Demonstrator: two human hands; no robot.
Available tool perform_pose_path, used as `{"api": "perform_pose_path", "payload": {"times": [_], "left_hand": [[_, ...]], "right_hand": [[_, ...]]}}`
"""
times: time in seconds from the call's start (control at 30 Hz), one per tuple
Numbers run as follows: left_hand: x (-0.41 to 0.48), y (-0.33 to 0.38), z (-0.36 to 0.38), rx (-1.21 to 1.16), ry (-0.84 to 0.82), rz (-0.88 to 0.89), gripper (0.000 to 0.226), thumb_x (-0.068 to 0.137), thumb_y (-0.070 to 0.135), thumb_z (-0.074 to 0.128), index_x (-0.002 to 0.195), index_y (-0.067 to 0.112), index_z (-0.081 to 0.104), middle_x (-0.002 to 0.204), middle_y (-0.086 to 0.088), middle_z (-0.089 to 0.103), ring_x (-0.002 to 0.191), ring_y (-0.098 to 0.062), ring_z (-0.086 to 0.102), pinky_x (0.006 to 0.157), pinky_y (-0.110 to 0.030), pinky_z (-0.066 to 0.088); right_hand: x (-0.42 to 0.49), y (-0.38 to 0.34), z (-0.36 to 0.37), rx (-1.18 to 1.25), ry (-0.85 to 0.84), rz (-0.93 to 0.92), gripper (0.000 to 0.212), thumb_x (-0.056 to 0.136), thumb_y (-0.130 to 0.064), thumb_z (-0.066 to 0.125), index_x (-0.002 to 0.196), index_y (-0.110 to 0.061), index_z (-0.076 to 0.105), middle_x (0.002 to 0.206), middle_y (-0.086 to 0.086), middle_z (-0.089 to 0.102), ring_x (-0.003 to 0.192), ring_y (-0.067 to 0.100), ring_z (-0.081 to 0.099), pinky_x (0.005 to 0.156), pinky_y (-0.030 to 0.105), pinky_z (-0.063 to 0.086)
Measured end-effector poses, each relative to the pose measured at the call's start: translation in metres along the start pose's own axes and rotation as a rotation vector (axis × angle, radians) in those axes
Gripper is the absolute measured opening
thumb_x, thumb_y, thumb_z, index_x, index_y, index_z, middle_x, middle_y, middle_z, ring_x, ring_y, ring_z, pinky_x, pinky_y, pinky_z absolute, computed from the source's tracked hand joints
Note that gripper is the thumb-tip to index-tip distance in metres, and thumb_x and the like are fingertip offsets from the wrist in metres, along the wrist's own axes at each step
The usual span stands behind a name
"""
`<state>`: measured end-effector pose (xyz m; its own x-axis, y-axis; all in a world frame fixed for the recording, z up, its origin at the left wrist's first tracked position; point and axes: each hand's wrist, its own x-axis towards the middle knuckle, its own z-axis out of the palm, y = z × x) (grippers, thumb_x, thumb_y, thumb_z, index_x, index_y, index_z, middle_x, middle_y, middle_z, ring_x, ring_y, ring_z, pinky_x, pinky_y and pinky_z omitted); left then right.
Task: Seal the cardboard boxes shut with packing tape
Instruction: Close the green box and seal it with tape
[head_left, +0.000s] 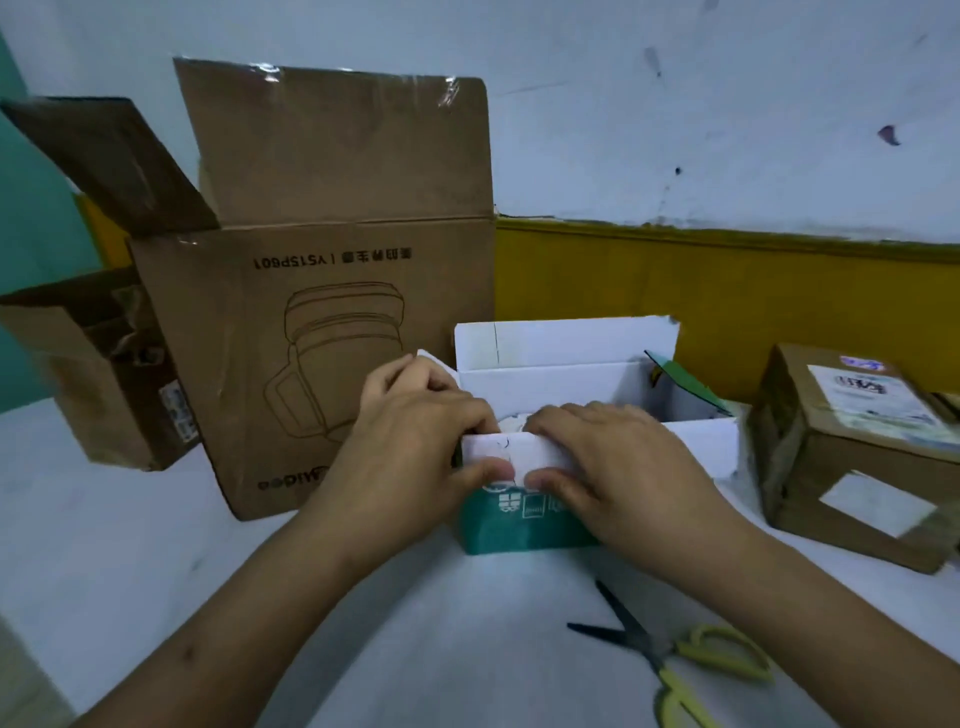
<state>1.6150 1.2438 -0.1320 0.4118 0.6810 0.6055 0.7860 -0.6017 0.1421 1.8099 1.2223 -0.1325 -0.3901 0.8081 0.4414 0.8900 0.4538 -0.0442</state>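
– Grip status, both hands?
– Left hand (415, 441) and right hand (613, 467) each pinch the white front flap (498, 449) of the small box (519, 525). Thumbs press on the flap's outer face and fingers curl over its top edge. The two thumbs nearly meet at the flap's middle.
– Condition of the small box?
– Green outside, white inside, standing on the table (156, 545) with its top open. The rear flap is upright and a green side flap on its right angles outward. The contents under the hands cannot be made out.
– Items around the small box?
– Behind it to the left, close by: a large brown box (332, 332), print upside down, top flaps raised, clear tape along the tallest flap's edge. Well to its left, beyond the large one: a torn brown box (98, 374). To its right, apart from it: a closed brown box (852, 457) with labels. In front of it, nearer the person and slightly right: scissors (691, 654) with yellow handles, blades open, flat on the table
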Motion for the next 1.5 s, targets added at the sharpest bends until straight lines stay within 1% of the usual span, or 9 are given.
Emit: {"api": "perform_pose_path", "payload": {"times": [0.23,0.53,0.67,0.8,0.9,1.07,1.23,1.37,1.5], "left_hand": [[0.01,-0.003,0.004,0.0,-0.054,-0.043,0.031,0.078,0.065,0.063,0.095,0.041,0.073,0.084,0.02,0.052,0.101,-0.003,0.033,0.106,-0.034,0.028],[0.01,-0.004,0.014,0.018,0.069,-0.042,0.032,0.083,0.055,0.058,0.097,0.036,0.079,0.084,0.015,0.069,0.096,-0.008,0.042,0.094,-0.032,0.028],[-0.015,-0.008,0.001,0.134,0.011,0.008,0.061,0.088,0.064,0.048,0.136,0.028,0.059,0.143,0.002,0.053,0.138,-0.022,0.038,0.118,-0.049,0.019],[-0.114,-0.005,-0.04,-0.134,0.555,-0.253,0.018,0.097,0.027,0.055,0.115,0.026,0.057,0.119,-0.005,0.054,0.11,-0.02,0.053,0.094,-0.029,0.042],[-0.206,0.001,-0.05,-0.3,0.833,-0.793,0.015,0.097,0.021,0.054,0.094,0.035,0.051,0.093,-0.007,0.058,0.09,-0.03,0.058,0.073,-0.02,0.044],[-0.262,-0.01,-0.028,-0.848,0.006,-1.396,0.034,0.085,0.061,0.055,0.091,0.031,0.069,0.105,0.014,0.07,0.108,-0.011,0.062,0.096,-0.026,0.044],[-0.257,-0.013,-0.043,-1.375,-0.123,-1.225,0.025,0.092,0.016,0.059,0.113,0.009,0.071,0.093,-0.007,0.077,0.068,-0.012,0.072,0.06,-0.02,0.056],[-0.251,-0.011,-0.062,-1.318,-0.294,-1.227,0.028,0.089,0.024,0.062,0.104,0.001,0.069,0.053,-0.013,0.06,0.036,-0.013,0.053,0.037,-0.019,0.046],[-0.237,-0.004,-0.081,-1.116,-0.395,-1.192,0.023,0.097,0.025,0.058,0.097,0.005,0.071,0.056,-0.015,0.063,0.039,-0.015,0.056,0.041,-0.022,0.05]], "right_hand": [[0.016,0.009,-0.005,-0.015,-0.043,0.017,0.027,0.093,-0.054,0.053,0.116,-0.04,0.056,0.112,-0.012,0.07,0.101,0.014,0.062,0.054,0.023,0.026],[0.013,0.006,0.002,-0.136,-0.003,0.035,0.028,0.096,-0.053,0.046,0.115,-0.034,0.053,0.108,-0.006,0.069,0.098,0.02,0.063,0.064,0.029,0.029],[0.002,-0.002,0.018,-0.21,0.073,0.003,0.047,0.095,-0.048,0.043,0.129,-0.019,0.055,0.128,0.007,0.06,0.115,0.031,0.053,0.093,0.041,0.037],[-0.019,-0.046,0.026,-0.108,0.48,-0.095,0.04,0.097,-0.029,0.051,0.129,-0.008,0.059,0.139,0.015,0.053,0.127,0.037,0.048,0.11,0.05,0.032],[-0.033,-0.09,0.033,0.096,0.453,-0.225,0.033,0.094,-0.021,0.054,0.122,-0.009,0.065,0.133,0.011,0.058,0.121,0.033,0.052,0.107,0.046,0.034],[-0.038,-0.15,0.06,0.364,0.107,-0.216,0.031,0.09,-0.027,0.052,0.118,-0.021,0.063,0.129,-0.002,0.058,0.119,0.019,0.052,0.1,0.04,0.04],[-0.04,-0.18,0.092,0.627,-0.147,-0.161,0.031,0.089,-0.028,0.048,0.116,-0.019,0.061,0.12,-0.006,0.055,0.113,0.016,0.052,0.097,0.042,0.044],[-0.045,-0.172,0.096,0.711,-0.236,-0.099,0.022,0.094,-0.019,0.052,0.11,-0.019,0.066,0.112,-0.01,0.06,0.107,0.007,0.055,0.096,0.026,0.044],[-0.046,-0.17,0.086,0.725,-0.227,-0.072,0.017,0.095,-0.015,0.056,0.1,-0.02,0.071,0.101,-0.013,0.067,0.097,0.0,0.057,0.083,0.009,0.041]]}}
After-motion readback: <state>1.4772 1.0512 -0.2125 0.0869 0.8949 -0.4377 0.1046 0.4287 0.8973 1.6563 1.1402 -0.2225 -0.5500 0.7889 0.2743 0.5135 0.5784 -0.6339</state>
